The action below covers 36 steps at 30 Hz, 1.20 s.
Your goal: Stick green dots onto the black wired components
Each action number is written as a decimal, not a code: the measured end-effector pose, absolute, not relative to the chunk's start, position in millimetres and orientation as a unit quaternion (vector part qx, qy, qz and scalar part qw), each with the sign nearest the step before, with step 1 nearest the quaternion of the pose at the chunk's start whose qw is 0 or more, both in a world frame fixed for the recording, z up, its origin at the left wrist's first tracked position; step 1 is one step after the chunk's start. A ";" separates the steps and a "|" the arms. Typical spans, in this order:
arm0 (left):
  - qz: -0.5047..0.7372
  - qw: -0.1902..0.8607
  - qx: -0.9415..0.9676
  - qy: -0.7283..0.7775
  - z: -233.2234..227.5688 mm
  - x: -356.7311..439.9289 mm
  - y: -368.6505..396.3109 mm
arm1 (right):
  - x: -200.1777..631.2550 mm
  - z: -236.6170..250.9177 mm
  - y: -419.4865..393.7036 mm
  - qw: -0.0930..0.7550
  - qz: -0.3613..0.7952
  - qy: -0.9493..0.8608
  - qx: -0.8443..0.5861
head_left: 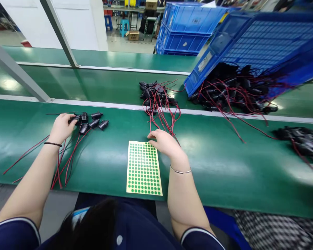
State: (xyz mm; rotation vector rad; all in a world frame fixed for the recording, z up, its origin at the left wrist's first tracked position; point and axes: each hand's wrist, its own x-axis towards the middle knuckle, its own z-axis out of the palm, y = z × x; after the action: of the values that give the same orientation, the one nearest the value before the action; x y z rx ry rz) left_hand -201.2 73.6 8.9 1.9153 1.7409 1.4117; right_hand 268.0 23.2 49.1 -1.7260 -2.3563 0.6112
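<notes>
My left hand (63, 127) is closed around a black cylindrical part (74, 119) at the left of the bench, its fingers hiding some of it. Several like parts (94, 124) lie just right of these fingers, their red and black wires (67, 159) trailing toward the bench's near edge. A pale yellow sheet of green dot stickers (144, 168) lies flat in front of me. At its upper right corner my right hand (164, 141) has thumb and forefinger bent together; whatever is between the fingertips is too small to make out.
Beyond the sheet, a heap of black wired parts (156, 93) rests across the white rail (114, 106). A tilted blue crate (206, 69) holds many more at right. Another dark pile (305, 142) sits at the right edge. Metal posts (21, 73) rise at left.
</notes>
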 end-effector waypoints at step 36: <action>0.219 0.359 0.725 0.546 11.4 51.4 11.9 | 236.4 26.8 23.1 0.218 0.268 -0.792 -0.503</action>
State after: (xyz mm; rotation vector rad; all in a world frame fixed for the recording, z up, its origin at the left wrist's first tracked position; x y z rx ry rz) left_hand 51.4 11.9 11.4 1.8699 1.4079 0.5638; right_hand 236.4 23.1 26.8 -1.3918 -2.1932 0.7410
